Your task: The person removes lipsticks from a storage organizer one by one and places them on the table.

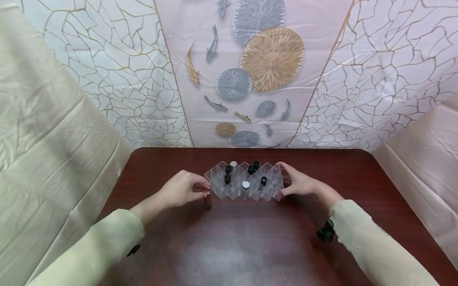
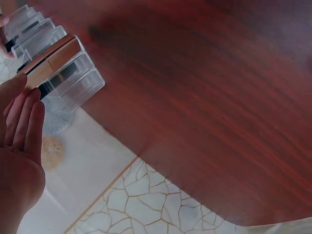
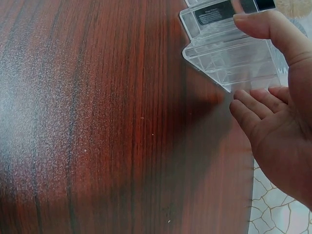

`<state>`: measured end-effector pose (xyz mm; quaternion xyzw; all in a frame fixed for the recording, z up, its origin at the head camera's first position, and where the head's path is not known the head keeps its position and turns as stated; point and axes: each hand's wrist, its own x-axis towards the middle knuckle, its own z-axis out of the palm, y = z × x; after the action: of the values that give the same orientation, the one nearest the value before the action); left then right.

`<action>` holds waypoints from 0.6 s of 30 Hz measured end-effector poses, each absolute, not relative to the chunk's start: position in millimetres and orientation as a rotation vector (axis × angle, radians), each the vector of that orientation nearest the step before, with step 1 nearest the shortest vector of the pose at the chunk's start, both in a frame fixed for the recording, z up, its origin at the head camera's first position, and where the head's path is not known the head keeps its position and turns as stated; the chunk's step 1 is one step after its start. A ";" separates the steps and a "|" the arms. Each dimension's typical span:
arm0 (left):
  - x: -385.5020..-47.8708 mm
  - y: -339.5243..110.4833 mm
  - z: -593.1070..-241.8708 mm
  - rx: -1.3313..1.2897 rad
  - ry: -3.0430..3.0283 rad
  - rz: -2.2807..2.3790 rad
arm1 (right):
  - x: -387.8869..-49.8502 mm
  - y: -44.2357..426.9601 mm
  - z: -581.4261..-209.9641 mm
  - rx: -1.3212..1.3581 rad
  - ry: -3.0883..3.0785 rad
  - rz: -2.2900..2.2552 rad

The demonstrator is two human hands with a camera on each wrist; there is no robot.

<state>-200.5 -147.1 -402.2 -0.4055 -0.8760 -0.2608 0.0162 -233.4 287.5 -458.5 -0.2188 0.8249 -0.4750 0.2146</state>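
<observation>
A clear lipstick organizer (image 1: 236,190) with diamond-shaped slots stands on the table, several black-capped and white-capped tubes in it. Beside its left end my left hand (image 1: 184,188) pinches a brown lipstick tube (image 1: 207,201) between thumb and fingers. The left wrist view shows this tube (image 2: 57,62) as copper-brown, with the fingers (image 2: 33,114) at its lower end. My right hand (image 1: 300,180) spans the organizer's right end, thumb on one side and fingers on the other. In the right wrist view, the thumb (image 3: 263,24) lies against the organizer near a dark tube (image 3: 214,13).
The dark red-brown wooden table (image 1: 243,238) has a far edge close behind the organizer. A patterned cloth backdrop (image 1: 247,115) hangs behind it, and pale beige cloth (image 1: 46,131) hangs at the sides. Dark straps or devices (image 1: 326,231) sit at the wrists.
</observation>
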 end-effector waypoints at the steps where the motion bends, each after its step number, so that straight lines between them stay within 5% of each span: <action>1: -199.5 -148.1 -403.9 -1.260 -2.725 -0.808 | -233.3 287.5 -458.5 -0.612 2.284 -1.323; 18: -180.9 -161.0 -421.5 -1.258 -2.689 -0.764 | -233.4 288.1 -459.0 -0.596 2.280 -1.332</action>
<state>-180.9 -161.0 -421.5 -0.4101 -0.8765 -0.2491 0.0380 -233.4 288.1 -459.0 -0.2148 0.8225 -0.4806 0.2154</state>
